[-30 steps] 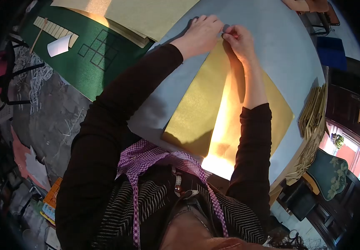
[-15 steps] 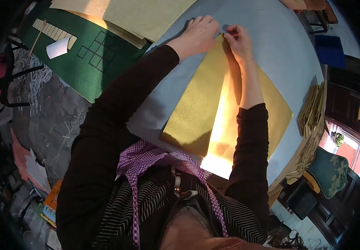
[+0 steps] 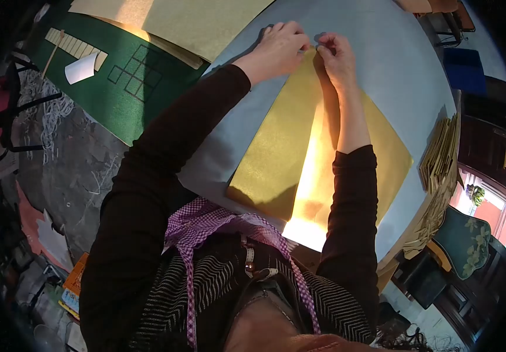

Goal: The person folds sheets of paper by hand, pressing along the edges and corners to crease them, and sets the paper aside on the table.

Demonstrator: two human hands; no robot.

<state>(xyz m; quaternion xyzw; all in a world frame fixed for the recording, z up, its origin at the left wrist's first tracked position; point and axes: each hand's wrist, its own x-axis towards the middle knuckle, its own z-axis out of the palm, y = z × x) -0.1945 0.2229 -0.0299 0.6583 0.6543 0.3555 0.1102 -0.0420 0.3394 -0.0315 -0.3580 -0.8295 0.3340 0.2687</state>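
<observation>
A sheet of yellow paper (image 3: 276, 141) lies on the grey-blue tabletop, its left part folded over and a bright strip of light along the fold. At its far, narrow end my left hand (image 3: 276, 50) is closed, thumb and forefinger on the tip of the folded part. My right hand (image 3: 340, 63) is just right of that tip, thumb and fingers pinched together close to the paper's far edge. The fingers partly hide the paper there. My right forearm passes over the sheet's right part.
Large beige sheets (image 3: 206, 23) are stacked at the far left, beside a green board (image 3: 100, 100) with a drawn cross of squares. A curled white paper (image 3: 81, 69) and a thin stick (image 3: 52, 56) lie there. Folded papers (image 3: 437, 152) are piled at the right edge, near a chair (image 3: 461, 243).
My fingertips have shifted slightly at the far tip, and a small gap between the two hands shows more clearly. The yellow paper stays almost in place.
</observation>
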